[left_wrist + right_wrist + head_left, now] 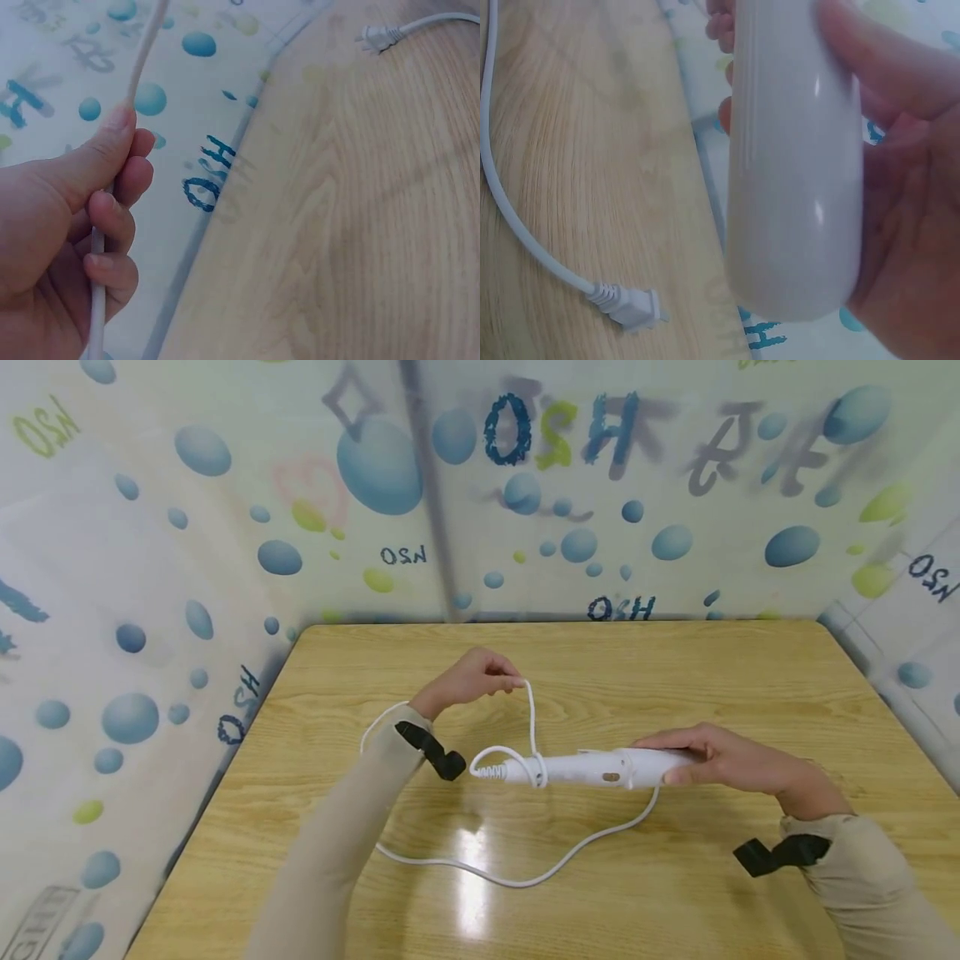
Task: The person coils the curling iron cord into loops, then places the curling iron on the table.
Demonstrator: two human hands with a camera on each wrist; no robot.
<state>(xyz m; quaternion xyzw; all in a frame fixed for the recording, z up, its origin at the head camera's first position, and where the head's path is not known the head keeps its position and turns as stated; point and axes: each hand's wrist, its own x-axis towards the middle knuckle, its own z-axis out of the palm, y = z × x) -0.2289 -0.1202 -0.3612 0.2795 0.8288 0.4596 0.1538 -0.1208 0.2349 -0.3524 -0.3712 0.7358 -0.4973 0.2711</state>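
A long white corded appliance, by its look a hair iron, is held roughly level above the table. My right hand grips its wide rounded end, thumb on the near side and fingers on the far side; in the right wrist view the smooth white body fills the palm. From the ribbed narrow end, the white power cord loops around the handle and rises to my left hand. That hand pinches the cord between thumb and curled fingers. A two-pin plug at the cord's far end shows in both wrist views.
The slack cord curves over the wooden table in front of the appliance. Behind the table and at its sides hangs a light sheet printed with blue and green dots. Each wrist wears a black strap with a camera mount.
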